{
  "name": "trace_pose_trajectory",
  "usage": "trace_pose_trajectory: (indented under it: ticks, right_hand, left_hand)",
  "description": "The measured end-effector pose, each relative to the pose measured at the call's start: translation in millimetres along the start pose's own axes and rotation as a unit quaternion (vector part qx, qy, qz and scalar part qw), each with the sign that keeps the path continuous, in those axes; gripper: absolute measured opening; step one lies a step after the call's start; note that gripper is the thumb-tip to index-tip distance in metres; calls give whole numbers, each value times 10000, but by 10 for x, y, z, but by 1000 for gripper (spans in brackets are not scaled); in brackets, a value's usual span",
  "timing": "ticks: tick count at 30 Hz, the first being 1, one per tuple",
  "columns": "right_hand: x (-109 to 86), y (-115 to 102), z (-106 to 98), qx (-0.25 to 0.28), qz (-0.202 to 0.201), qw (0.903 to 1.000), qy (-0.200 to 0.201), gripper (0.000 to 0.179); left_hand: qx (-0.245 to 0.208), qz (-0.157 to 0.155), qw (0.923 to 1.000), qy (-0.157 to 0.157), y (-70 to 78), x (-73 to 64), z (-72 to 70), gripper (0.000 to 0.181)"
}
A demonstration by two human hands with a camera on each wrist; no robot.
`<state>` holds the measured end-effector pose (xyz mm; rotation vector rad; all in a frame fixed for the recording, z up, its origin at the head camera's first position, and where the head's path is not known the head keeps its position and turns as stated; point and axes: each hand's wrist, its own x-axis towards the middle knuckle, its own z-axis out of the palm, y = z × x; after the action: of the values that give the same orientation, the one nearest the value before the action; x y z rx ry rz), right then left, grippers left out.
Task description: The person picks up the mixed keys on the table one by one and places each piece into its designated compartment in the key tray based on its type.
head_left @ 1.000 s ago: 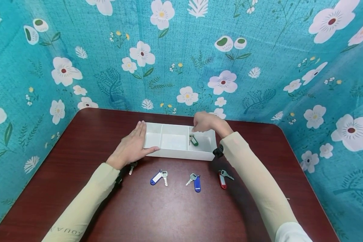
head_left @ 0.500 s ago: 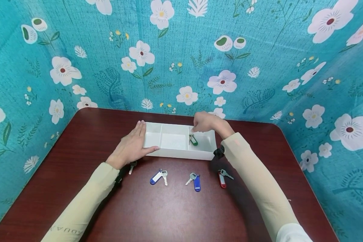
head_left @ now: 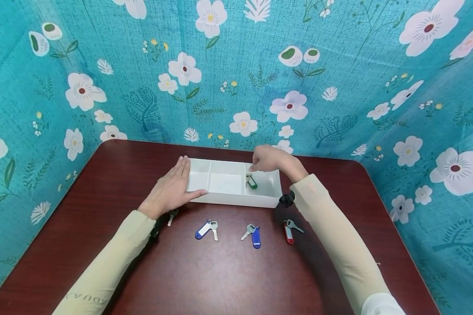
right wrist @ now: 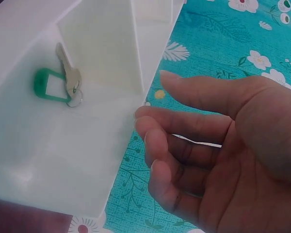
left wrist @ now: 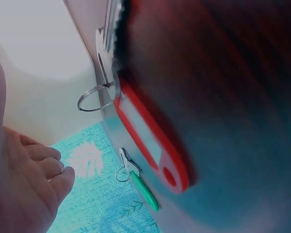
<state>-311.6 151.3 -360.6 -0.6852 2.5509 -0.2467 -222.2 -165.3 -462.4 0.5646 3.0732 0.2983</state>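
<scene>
A long white box (head_left: 227, 199) with three compartments stands toward the back of the table. My left hand (head_left: 168, 186) lies against its left end, fingers straight and thumb stretched along the front edge. At the back rim of the right compartment is my right hand (head_left: 267, 158). In the right wrist view its fingers are loosely bent, the thumb apart from them, and nothing is between them. Inside that compartment, beside the divider, lies a key (right wrist: 70, 73) with a green tag (right wrist: 40, 83). The other two compartments hold nothing visible.
Before the box lie two keys with blue tags (head_left: 203, 231) (head_left: 256, 238) and one with a red tag (head_left: 289, 233). Another key (head_left: 173, 217) is partly hidden by my left wrist. The left wrist view shows red-tagged and green-tagged keys (left wrist: 144, 190). A floral curtain (head_left: 228, 78) hangs behind.
</scene>
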Motion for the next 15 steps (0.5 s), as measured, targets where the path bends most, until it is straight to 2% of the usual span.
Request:
trace_pose_trajectory:
  ticks: [10,15]
  right_hand:
    - [-153,-10,17,80,-69,9997,216,51]
    - [-203,17,44,210,3,9993,311,43]
  left_hand:
    - [122,46,9999,43,4,2,-13,123]
    - [194,63,9998,62,9,2,-11,123]
